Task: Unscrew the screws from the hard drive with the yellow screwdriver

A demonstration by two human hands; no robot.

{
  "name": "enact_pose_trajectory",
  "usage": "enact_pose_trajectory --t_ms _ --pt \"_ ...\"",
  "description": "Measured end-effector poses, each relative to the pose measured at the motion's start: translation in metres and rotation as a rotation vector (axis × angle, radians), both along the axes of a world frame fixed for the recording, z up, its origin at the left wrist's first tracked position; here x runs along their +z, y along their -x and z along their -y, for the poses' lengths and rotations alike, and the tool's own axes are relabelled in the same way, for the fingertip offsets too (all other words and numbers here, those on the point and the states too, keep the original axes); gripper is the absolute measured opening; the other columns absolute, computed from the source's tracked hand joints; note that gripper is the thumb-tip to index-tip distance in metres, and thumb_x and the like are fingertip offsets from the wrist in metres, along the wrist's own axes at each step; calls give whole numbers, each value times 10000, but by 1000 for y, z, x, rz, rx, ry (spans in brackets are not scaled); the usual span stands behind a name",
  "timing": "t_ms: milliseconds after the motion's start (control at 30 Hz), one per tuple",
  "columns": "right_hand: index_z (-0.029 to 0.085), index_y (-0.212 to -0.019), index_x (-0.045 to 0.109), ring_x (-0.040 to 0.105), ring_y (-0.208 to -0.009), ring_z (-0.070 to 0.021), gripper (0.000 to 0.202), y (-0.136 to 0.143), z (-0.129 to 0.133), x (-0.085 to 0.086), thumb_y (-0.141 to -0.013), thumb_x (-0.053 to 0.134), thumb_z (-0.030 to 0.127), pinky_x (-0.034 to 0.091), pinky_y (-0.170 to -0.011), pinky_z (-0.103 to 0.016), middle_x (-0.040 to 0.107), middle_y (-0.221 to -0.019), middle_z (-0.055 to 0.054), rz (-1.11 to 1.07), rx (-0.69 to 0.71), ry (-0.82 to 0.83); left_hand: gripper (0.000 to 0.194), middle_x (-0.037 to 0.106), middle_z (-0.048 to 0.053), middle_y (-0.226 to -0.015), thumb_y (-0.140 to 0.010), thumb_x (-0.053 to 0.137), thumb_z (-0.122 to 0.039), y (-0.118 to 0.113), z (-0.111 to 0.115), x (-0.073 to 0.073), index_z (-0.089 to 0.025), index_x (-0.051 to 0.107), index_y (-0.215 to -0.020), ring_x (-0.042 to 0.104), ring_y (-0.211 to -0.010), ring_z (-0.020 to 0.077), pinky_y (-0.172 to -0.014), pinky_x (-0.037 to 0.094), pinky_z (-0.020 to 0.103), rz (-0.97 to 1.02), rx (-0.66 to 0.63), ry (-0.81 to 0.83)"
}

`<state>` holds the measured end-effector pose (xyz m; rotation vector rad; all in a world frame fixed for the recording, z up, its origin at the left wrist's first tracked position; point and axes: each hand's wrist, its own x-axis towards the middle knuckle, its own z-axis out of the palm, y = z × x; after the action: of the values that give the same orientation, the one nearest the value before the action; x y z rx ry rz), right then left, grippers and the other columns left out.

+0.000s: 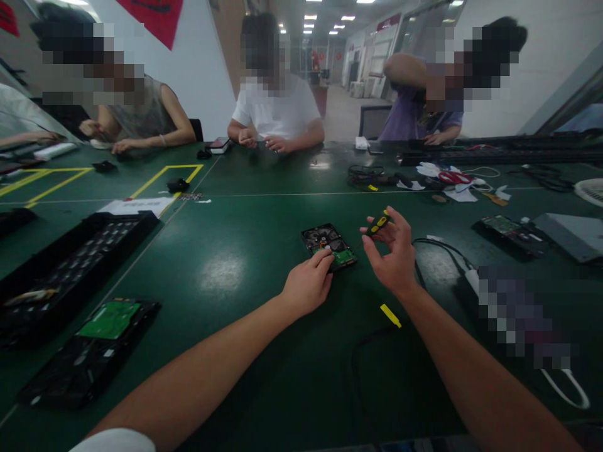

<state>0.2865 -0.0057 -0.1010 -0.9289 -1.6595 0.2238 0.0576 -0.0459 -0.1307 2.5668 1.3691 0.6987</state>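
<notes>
A hard drive [325, 233] with a green circuit board lies on the green table in front of me. My left hand [308, 282] is closed on its near edge, fingertips on the board side and the thumb mostly hidden. Just right of the drive, my right hand [393, 260] is raised above the table. Its fingers are wrapped round a black and yellow screwdriver [378, 223], held clear of the drive. The screwdriver's tip cannot be made out.
At left lie a larger drive unit [89, 351] and a long black tray [70, 270]. A yellow-tagged cable [391, 316] crosses the front. Another circuit-board unit [511, 235], a grey box [572, 235] and a power strip stand right. Three people sit across the table.
</notes>
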Motion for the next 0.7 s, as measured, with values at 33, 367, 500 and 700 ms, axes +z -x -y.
enact_pose_trajectory --t_ms 33,367,500,700 --pt "349 -1597 333 765 -1053 -263 755 1 0 0 -955 719 258 667 -916 -496 680 -1371 -103 -5 4 2 454 519 127 -1584 -1005 514 -239 0 0 0 -189 500 -1457 627 -1346 308 -1055 609 470 -1 1 1" --pt "327 -1561 411 727 -831 -232 797 -1 -4 -6 -880 825 348 677 -752 -460 648 -1300 -104 37 -177 -70 457 519 123 -1584 -1002 531 -237 0 0 1 -186 501 -1455 630 -1339 310 -1056 608 469 -4 0 6" --pt "320 -1567 412 743 -879 -237 733 1 -1 -3 -928 770 305 676 -814 -466 648 -1329 -110 60 -144 -84 449 522 115 -1584 -1007 525 -234 -1 0 -1 -177 506 -1452 637 -1330 299 -1060 607 452 -2 5 -8" --pt "326 -1527 449 737 -1158 -271 582 1 2 3 -996 670 232 656 -956 -481 598 -1460 -116 8 -79 -115 451 510 108 -1597 -1014 505 -248 0 0 0 -173 504 -1459 649 -1311 305 -1041 617 456 -17 9 -9"
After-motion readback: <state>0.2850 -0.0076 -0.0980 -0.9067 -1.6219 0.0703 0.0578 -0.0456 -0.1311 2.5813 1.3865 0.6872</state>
